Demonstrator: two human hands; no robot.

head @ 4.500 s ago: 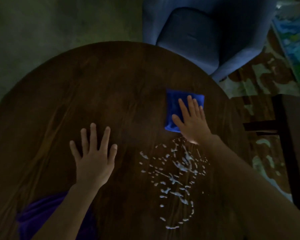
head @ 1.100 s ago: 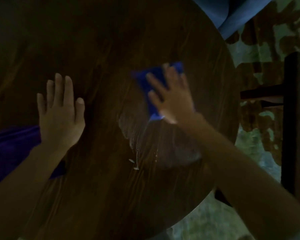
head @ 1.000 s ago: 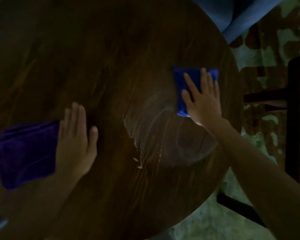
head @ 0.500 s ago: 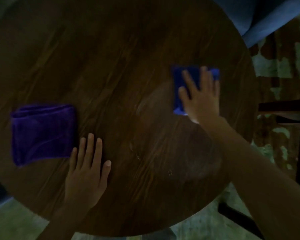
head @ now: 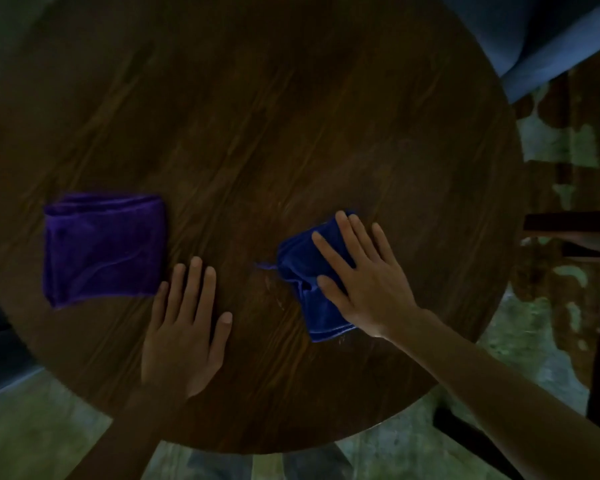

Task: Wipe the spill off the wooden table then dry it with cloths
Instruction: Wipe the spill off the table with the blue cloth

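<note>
On the round dark wooden table (head: 257, 116), my right hand (head: 364, 278) presses flat on a crumpled blue cloth (head: 309, 292) near the table's front middle, fingers spread. My left hand (head: 187, 327) lies palm down on bare wood with nothing under it. Just left of its fingertips sits a folded purple cloth (head: 103, 247), untouched. Only faint pale streaks (head: 274, 292) of the spill show beside the blue cloth.
A blue upholstered chair (head: 541, 39) stands past the table's far right edge. A dark wooden chair frame (head: 586, 230) is at the right. Patterned floor (head: 551, 341) shows around the table's near and right rim.
My right hand has dragged the blue cloth from the right side toward me and to the centre, bunching it. The white smear has faded. My left hand has stayed flat beside the purple cloth.
</note>
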